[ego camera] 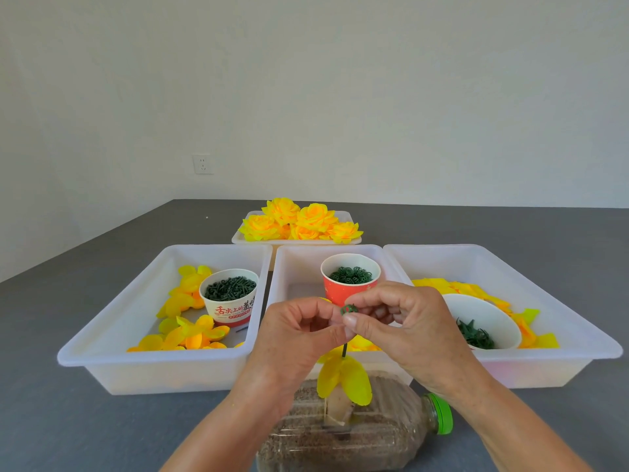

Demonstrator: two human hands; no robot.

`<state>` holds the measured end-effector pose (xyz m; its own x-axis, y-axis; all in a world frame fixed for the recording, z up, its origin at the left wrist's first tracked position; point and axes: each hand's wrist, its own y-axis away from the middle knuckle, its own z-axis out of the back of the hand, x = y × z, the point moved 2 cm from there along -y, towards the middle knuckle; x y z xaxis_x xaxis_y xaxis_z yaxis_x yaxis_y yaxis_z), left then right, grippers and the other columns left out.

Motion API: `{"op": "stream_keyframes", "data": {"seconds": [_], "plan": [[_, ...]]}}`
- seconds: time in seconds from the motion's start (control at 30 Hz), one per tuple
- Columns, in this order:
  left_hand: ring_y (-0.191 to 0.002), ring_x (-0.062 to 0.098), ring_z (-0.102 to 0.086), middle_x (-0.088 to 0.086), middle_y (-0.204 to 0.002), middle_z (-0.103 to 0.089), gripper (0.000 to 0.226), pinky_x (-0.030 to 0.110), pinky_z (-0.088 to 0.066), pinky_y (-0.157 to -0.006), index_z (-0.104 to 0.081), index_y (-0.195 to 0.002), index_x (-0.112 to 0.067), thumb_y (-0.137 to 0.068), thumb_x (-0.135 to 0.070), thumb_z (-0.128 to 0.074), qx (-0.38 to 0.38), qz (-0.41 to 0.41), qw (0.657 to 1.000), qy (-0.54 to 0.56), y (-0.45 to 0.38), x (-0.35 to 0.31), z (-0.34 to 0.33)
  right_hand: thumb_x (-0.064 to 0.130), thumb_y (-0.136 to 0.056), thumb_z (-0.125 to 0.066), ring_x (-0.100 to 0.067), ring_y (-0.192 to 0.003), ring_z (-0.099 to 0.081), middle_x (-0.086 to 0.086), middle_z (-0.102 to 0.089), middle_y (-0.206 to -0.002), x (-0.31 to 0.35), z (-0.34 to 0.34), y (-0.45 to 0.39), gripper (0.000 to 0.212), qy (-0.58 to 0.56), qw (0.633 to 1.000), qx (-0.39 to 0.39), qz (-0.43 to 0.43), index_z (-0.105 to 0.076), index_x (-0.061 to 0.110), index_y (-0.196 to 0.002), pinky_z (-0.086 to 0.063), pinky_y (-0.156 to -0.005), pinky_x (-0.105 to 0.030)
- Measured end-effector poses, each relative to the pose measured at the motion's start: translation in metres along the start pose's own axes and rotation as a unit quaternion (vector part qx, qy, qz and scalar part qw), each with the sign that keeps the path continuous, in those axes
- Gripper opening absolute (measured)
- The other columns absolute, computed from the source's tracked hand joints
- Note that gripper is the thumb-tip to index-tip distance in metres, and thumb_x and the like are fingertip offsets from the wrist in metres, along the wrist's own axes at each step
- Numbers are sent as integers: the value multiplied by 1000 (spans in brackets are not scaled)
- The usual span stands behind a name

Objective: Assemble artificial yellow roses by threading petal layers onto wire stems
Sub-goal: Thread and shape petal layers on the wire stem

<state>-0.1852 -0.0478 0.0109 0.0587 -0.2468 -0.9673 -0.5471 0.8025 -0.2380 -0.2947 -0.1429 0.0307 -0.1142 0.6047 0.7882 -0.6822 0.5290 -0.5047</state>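
A thin dark wire stem (pixel 344 350) stands upright from a sand-filled plastic bottle (pixel 354 434) lying on its side. A yellow petal layer (pixel 343 378) sits low on the stem. At the stem's top, my right hand (pixel 401 321) pinches a small green ring piece (pixel 349 309) between thumb and forefinger. My left hand (pixel 299 332) is curled right beside it, fingertips at the stem's top; whether it grips the stem is hidden. Loose yellow petals (pixel 190 321) lie in the left tray (pixel 112 332).
A white cup of dark green parts (pixel 228 294) stands in the left tray. A red cup of green rings (pixel 350 277) is in the middle tray (pixel 296 267). The right tray (pixel 544 301) holds petals and a white bowl (pixel 483 321). Finished roses (pixel 299 223) fill a far tray.
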Motion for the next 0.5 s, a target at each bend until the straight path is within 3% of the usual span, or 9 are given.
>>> {"op": "stream_keyframes", "data": {"seconds": [0.2, 0.33, 0.43, 0.5], "plan": [[-61, 9, -58, 4, -62, -64, 7, 15, -48, -58, -69, -61, -11, -58, -13, -75, -1, 5, 1000, -2, 2, 2, 1, 10, -71, -79, 3, -59, -57, 10, -68, -69, 1, 0, 0, 25, 21, 1000, 5, -11, -69, 33, -74, -44, -57, -9], [-64, 8, -60, 4, -67, -68, 9, 15, -48, -58, -72, -70, -8, -71, 1, -72, -23, 17, 1000, 4, 4, 2, 4, 15, -71, -79, 2, -58, -56, 8, -68, -69, -1, 1, 0, 22, 31, 999, 18, -22, -69, 35, -71, -46, -56, -11], [-65, 7, -61, 2, -71, -71, 23, 16, -49, -61, -75, -68, -16, -78, 3, -66, -44, 17, 999, 0, 5, 1, 8, 17, -71, -79, 1, -58, -55, 6, -69, -69, -3, 1, 0, 19, 25, 999, 25, -29, -70, 34, -71, -48, -57, -16], [-66, 7, -61, 2, -72, -71, 20, 16, -50, -62, -75, -69, -17, -79, -2, -66, -36, 13, 999, -4, 6, 0, 9, 19, -71, -79, -6, -60, -57, 2, -70, -71, -4, 1, 0, 15, 12, 999, 30, -35, -72, 32, -72, -51, -60, -26]]}}
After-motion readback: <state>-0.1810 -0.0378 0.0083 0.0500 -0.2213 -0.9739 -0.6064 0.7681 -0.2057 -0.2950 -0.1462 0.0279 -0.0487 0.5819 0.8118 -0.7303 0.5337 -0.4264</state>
